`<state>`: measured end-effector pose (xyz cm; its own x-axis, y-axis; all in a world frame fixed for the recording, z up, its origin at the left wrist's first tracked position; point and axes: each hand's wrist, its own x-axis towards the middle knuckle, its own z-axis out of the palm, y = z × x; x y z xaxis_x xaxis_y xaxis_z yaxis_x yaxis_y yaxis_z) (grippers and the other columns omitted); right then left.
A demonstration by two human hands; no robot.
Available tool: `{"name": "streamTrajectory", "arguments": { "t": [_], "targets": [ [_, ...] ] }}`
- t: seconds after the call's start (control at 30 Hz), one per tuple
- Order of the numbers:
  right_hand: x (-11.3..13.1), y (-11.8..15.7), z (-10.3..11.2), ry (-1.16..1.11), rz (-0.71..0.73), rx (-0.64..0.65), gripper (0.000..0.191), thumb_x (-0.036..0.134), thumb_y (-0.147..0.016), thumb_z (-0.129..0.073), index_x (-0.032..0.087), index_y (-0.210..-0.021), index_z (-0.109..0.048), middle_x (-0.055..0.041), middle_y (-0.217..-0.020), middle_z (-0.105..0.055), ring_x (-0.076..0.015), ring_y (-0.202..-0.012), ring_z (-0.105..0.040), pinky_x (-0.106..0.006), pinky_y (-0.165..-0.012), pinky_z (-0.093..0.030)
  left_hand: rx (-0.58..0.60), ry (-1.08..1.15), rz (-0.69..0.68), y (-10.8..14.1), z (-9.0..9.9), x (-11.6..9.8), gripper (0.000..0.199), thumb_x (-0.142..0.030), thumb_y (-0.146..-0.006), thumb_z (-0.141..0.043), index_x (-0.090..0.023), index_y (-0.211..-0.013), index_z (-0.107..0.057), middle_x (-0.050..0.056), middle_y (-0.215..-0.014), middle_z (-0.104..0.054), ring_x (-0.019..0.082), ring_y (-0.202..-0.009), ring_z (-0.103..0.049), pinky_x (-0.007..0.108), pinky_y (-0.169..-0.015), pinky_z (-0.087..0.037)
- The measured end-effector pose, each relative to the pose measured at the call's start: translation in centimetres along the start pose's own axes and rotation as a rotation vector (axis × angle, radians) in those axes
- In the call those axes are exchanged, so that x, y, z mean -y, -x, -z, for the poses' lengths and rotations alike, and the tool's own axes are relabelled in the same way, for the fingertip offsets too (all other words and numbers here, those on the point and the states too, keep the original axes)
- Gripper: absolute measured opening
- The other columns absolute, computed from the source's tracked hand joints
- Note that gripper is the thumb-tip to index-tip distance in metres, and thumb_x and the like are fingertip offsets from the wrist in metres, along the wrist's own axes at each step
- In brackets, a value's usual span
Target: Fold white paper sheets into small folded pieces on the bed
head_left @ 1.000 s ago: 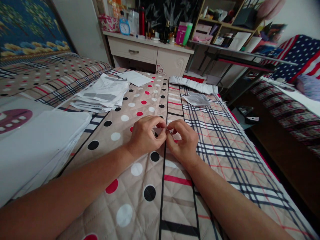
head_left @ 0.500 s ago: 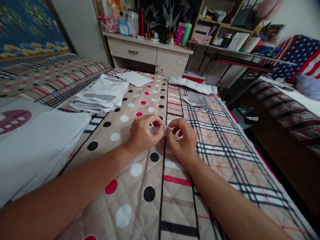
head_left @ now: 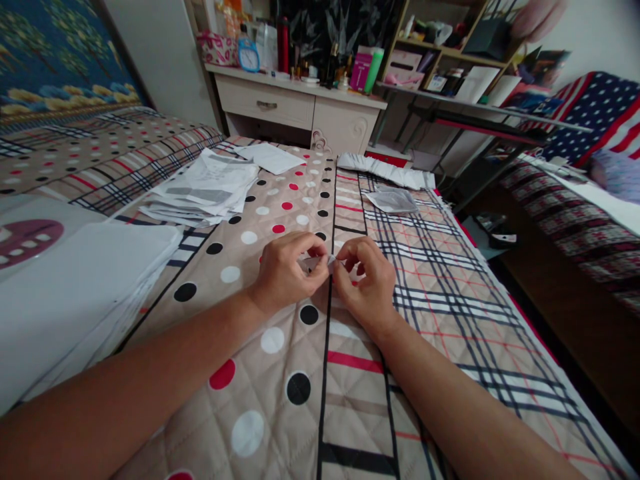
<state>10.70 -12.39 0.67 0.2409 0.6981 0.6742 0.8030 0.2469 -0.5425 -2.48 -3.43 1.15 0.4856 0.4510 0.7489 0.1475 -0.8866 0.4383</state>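
Observation:
Just above the middle of the patterned bedspread [head_left: 280, 353], both hands pinch one small whitish piece [head_left: 312, 262] that looks like paper or thin film. My left hand [head_left: 293, 270] grips its left part between thumb and forefinger. Close beside it, my right hand [head_left: 365, 280] pinches the right end, thumb against fingertips. The fingertips of the two hands nearly meet, and most of the piece is hidden behind them. A small clear packet [head_left: 393, 199] lies flat beyond my right hand.
A stack of printed sheets [head_left: 205, 187] lies at the back left, with a white sheet [head_left: 270, 158] behind it. Nearer left is a thick pile of white paper [head_left: 100, 287]. A long folded white strip [head_left: 385, 171] lies at the far edge, before a cabinet [head_left: 265, 103].
The left fingers have shifted slightly, with the thumb and forefinger forming a rounder gap. The small piece between the hands is turned a little. The right hand stays nearly still.

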Motion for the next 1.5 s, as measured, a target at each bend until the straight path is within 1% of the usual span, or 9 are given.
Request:
{"name": "streamTrajectory", "arguments": {
  "t": [0.3,0.57,0.7,0.8,0.97,1.1,1.23,1.4,1.5],
  "targets": [
    [-0.2,-0.1,0.0,-0.069,-0.005,-0.016,0.012,0.010,-0.070,-0.055,0.021,-0.071,-0.051,0.0016,-0.074,-0.054,-0.0108,-0.060,-0.049,-0.026,-0.055,-0.040,0.007,0.001,-0.019,0.1,0.0,0.2,0.006,-0.012,-0.071,-0.058,-0.018,-0.071,-0.057,0.001,-0.069,-0.064,0.016,-0.066,-0.060,0.029,-0.064,-0.047],
    [-1.1,-0.1,0.3,-0.200,-0.266,-0.076,0.011,0.009,-0.067,-0.055,0.020,-0.069,-0.053,0.0022,-0.071,-0.057,-0.0102,-0.057,-0.048,-0.024,-0.051,-0.039,-0.090,0.054,0.238,-0.2,0.5,2.1,0.007,-0.012,-0.073,-0.058,-0.017,-0.074,-0.063,0.001,-0.072,-0.068,0.013,-0.063,-0.060,0.025,-0.060,-0.047],
    [-1.0,-0.1,0.2,-0.208,-0.264,-0.066,0.010,0.010,-0.068,-0.055,0.020,-0.068,-0.053,0.0020,-0.070,-0.059,-0.0099,-0.057,-0.049,-0.023,-0.051,-0.039,0.051,0.166,0.096,-0.3,0.8,1.7,0.022,-0.020,-0.080,-0.060,-0.019,-0.101,-0.064,0.008,-0.110,-0.066,0.018,-0.091,-0.063,0.030,-0.073,-0.052],
    [-0.9,0.0,0.2,-0.263,-0.283,-0.043,0.010,0.010,-0.068,-0.055,0.019,-0.069,-0.053,0.0006,-0.075,-0.064,-0.0105,-0.059,-0.054,-0.023,-0.053,-0.042,0.206,0.094,-0.089,-0.3,1.0,1.5,0.027,-0.033,-0.078,-0.070,-0.021,-0.103,-0.067,0.011,-0.126,-0.058,0.024,-0.107,-0.059,0.039,-0.088,-0.051],
    [-1.8,0.0,0.1,-0.389,-0.437,-0.032,0.010,0.011,-0.065,-0.054,0.020,-0.068,-0.051,-0.0040,-0.086,-0.072,-0.0113,-0.054,-0.057,-0.023,-0.048,-0.045,0.253,-0.089,-0.179,-0.2,1.4,2.9,0.033,-0.048,-0.071,-0.076,-0.020,-0.086,-0.068,0.010,-0.116,-0.063,0.026,-0.105,-0.059,0.043,-0.092,-0.048],
    [-3.0,-0.3,0.2,-0.337,-0.550,-0.023,0.009,0.013,-0.063,-0.055,0.021,-0.062,-0.049,-0.0032,-0.074,-0.070,-0.0133,-0.050,-0.057,-0.024,-0.046,-0.043,0.319,-0.152,-0.171,-0.1,1.3,4.1,0.040,-0.052,-0.066,-0.079,-0.019,-0.085,-0.066,0.008,-0.103,-0.066,0.024,-0.097,-0.061,0.038,-0.083,-0.050],
    [-2.9,-0.3,0.6,-0.215,-0.470,0.023,0.004,0.019,-0.069,-0.058,0.020,-0.074,-0.057,-0.0018,-0.077,-0.068,-0.0145,-0.058,-0.059,-0.025,-0.050,-0.044,0.390,-0.156,-0.171,0.2,0.9,4.3,0.025,-0.040,-0.075,-0.075,-0.019,-0.084,-0.066,0.005,-0.100,-0.067,0.019,-0.091,-0.062,0.031,-0.076,-0.050],
    [-1.2,0.0,0.8,0.033,-0.220,0.143,0.044,0.042,-0.075,-0.068,0.021,-0.113,-0.058,-0.0069,-0.108,-0.066,-0.0216,-0.088,-0.063,-0.032,-0.071,-0.049,0.414,-0.241,-0.261,0.3,0.6,3.6,0.011,-0.028,-0.082,-0.067,-0.017,-0.082,-0.069,0.005,-0.099,-0.067,0.019,-0.090,-0.063,0.031,-0.075,-0.049],
    [-0.8,0.0,0.5,0.107,-0.131,0.181,0.046,0.037,-0.076,-0.067,0.020,-0.117,-0.057,-0.0087,-0.115,-0.065,-0.0250,-0.098,-0.061,-0.036,-0.081,-0.047,0.402,-0.293,-0.302,0.3,0.6,3.2,0.012,-0.026,-0.085,-0.063,-0.017,-0.079,-0.069,0.005,-0.097,-0.067,0.018,-0.086,-0.062,0.031,-0.073,-0.049]
  ]
}}
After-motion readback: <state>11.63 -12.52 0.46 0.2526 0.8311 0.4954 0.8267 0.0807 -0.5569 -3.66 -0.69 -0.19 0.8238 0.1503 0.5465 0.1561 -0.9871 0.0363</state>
